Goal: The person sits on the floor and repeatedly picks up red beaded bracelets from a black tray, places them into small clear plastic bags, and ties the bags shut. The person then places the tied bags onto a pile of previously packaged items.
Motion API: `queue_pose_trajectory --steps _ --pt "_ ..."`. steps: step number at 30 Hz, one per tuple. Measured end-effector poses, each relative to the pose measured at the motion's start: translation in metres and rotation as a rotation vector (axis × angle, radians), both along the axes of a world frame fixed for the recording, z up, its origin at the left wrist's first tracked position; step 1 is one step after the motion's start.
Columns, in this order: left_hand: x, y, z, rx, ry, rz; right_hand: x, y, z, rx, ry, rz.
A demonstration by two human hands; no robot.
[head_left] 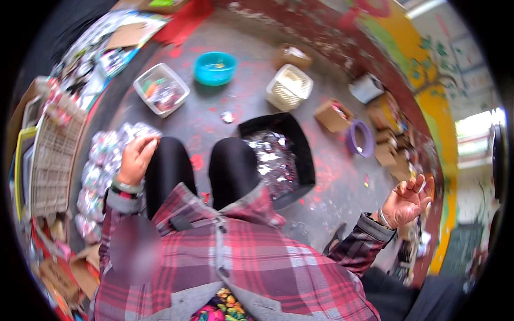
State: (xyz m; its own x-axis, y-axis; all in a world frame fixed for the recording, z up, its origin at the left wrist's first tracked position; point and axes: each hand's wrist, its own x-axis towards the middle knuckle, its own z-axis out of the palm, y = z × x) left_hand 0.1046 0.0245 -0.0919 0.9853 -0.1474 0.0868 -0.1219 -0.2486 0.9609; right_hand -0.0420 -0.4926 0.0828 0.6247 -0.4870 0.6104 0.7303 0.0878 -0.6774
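Note:
My left hand is raised beside my left knee, its fingertips pressed together. Whatever may be between them is too small or blurred to make out. Under and beside that hand lies a pile of clear plastic bags with colourful contents. My right hand is held far out to the right, palm up, fingers apart and slightly curled, with nothing visible in it. In front of my right knee stands a black bin with many shiny silvery packets inside.
Ahead on the floor stand a white basket with packets, a turquoise basin and a cream basket. A small silvery piece lies nearby. Cardboard boxes and a purple basket line the right; a large crate stands left.

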Motion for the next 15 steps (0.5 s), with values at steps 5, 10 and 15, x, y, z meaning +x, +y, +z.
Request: queue_pose_trajectory --steps 5,10,15 --pt "-0.012 -0.073 0.004 0.162 -0.183 -0.388 -0.067 -0.001 0.021 0.042 -0.143 -0.293" --pt "-0.024 -0.107 -0.027 0.342 -0.18 -0.609 -0.068 0.011 0.022 0.098 -0.135 -0.359" --pt "-0.029 -0.11 -0.034 0.508 -0.124 -0.679 -0.065 0.006 0.019 0.132 -0.106 -0.379"
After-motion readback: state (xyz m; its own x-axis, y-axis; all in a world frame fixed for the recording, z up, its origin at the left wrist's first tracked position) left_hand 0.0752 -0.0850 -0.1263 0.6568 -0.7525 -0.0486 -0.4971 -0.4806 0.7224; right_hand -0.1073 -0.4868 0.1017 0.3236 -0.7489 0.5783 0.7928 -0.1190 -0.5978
